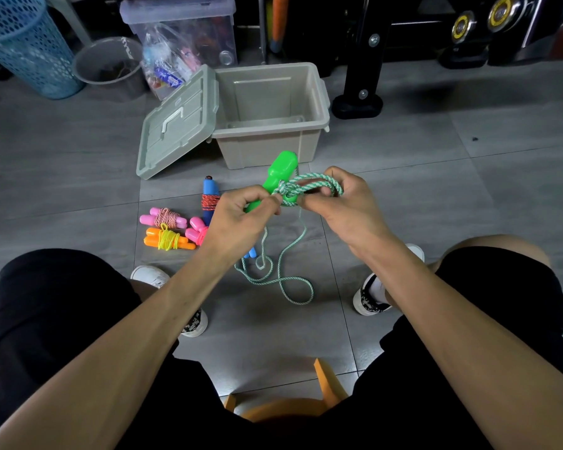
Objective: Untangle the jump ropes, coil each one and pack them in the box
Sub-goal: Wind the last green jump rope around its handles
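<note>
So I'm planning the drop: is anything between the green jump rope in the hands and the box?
Nothing visible. Both hands hold the green jump rope just in front of the open box; its lid leans off to the left side.

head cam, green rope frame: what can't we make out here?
- Head view: green handle's lower end, hidden behind the left hand.
- Second green handle: not visible anywhere.
- Blue handles: lower part covered by the left hand.
- Box floor: near wall hides its front part.
- Right hand fingertips: curled under the green rope coil.
</note>
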A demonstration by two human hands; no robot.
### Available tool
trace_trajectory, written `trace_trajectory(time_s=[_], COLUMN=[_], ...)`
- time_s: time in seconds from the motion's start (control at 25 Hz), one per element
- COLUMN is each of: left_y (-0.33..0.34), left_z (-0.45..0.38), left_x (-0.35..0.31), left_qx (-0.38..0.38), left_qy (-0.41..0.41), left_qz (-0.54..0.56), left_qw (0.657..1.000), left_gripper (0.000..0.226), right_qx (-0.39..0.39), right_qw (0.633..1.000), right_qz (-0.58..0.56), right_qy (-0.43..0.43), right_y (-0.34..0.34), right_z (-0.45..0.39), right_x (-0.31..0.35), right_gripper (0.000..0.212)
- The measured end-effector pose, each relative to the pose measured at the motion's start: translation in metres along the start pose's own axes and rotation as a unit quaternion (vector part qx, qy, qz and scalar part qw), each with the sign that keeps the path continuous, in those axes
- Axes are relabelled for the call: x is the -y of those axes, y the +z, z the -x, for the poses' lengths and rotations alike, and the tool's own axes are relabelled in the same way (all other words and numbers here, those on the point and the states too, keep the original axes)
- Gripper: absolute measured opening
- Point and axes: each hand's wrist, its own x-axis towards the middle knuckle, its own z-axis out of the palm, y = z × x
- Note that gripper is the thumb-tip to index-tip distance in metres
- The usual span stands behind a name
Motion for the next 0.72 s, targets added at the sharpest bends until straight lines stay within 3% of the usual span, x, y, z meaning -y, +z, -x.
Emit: trace_trajectory(time_s=[0.52, 0.72], left_y=[-0.0097, -0.0070], left_z=[0.0050, 0.0048], left_x=[-0.0061, -0.0097], left_qx=[0.007, 0.003], left_qy=[-0.013, -0.035], left_qz=[0.033, 0.038], left_qw=[0.999, 0.999], left_gripper=[0.026, 0.028], right_qx=[0.003, 0.064], right_qw=[0.999, 0.994], right_qz=[-0.017, -0.085], right_qy=[-0.031, 0.027], right_y=[0.0053, 0.0054], right_z=[0.0090, 0.0030], right_x=[0.0038, 0.0045], right_gripper=[0.027, 0.015])
